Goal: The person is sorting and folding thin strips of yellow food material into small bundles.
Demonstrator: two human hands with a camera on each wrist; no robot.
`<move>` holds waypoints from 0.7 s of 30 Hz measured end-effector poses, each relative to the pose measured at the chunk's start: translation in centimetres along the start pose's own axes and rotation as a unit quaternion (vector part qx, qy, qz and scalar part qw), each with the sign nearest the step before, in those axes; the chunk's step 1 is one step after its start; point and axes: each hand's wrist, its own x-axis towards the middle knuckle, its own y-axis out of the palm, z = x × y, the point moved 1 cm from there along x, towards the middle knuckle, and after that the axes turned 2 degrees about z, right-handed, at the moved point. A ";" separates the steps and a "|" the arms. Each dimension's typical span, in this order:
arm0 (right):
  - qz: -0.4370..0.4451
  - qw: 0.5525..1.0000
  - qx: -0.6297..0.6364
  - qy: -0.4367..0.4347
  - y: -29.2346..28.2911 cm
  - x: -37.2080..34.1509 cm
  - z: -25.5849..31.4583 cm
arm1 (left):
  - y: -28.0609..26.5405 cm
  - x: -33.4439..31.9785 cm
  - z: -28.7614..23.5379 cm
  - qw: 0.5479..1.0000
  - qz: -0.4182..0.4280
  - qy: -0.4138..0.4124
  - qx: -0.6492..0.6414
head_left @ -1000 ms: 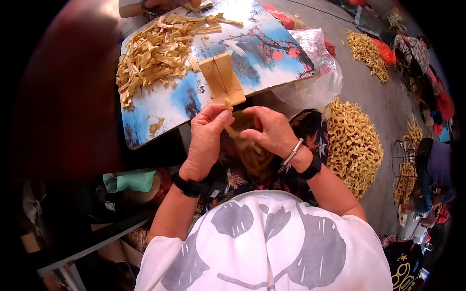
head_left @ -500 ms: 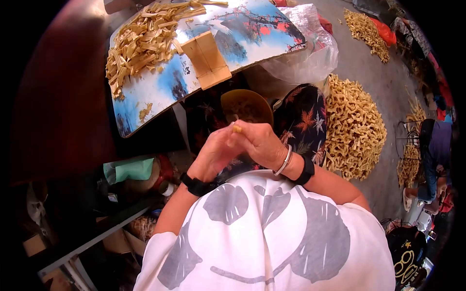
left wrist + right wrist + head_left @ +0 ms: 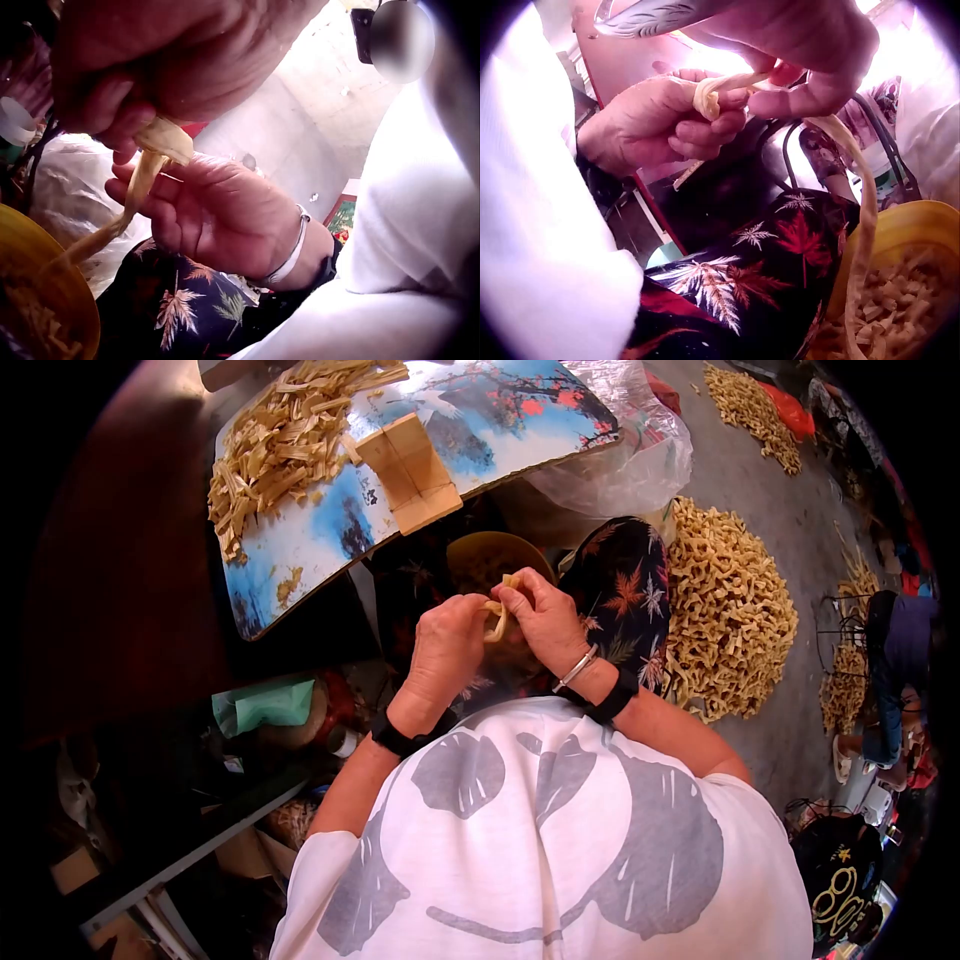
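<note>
A pale yellow, pliable strip (image 3: 496,626) bends in a loop between the two hands, above the lap. My left hand (image 3: 443,655) pinches it at one side. On the other side my right hand (image 3: 548,628) grips it between thumb and fingers. The right wrist view shows a folded, knot-like turn of the strip (image 3: 706,99) at the left fingers, while its long tail (image 3: 864,217) hangs from the right hand. That tail drops toward a yellow bowl (image 3: 934,214) holding small pale pieces, which sits between the knees.
A painted table (image 3: 345,525) stands ahead, with a heap of flat yellow strips (image 3: 285,445) and an L-shaped wooden piece (image 3: 408,472) at its near edge. A large pile of knotted yellow pieces (image 3: 730,610) lies on the floor at right, near a clear plastic bag (image 3: 640,455).
Both hands have come back from near the wooden piece to above the lap. They closed together half a second ago and now stand slightly apart with the strip looped between them.
</note>
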 end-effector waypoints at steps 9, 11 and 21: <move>0.077 0.977 0.182 0.080 -0.3 -0.1 0.9 | -0.1 -0.1 0.1 0.992 0.037 -0.042 0.114; 0.059 0.997 -0.029 -0.032 -0.2 -0.2 0.6 | 0.2 -0.1 0.0 0.996 0.034 -0.039 0.074; 0.070 0.984 0.161 0.007 -0.4 -0.7 1.0 | -0.6 -0.1 -0.9 0.989 0.064 -0.068 0.117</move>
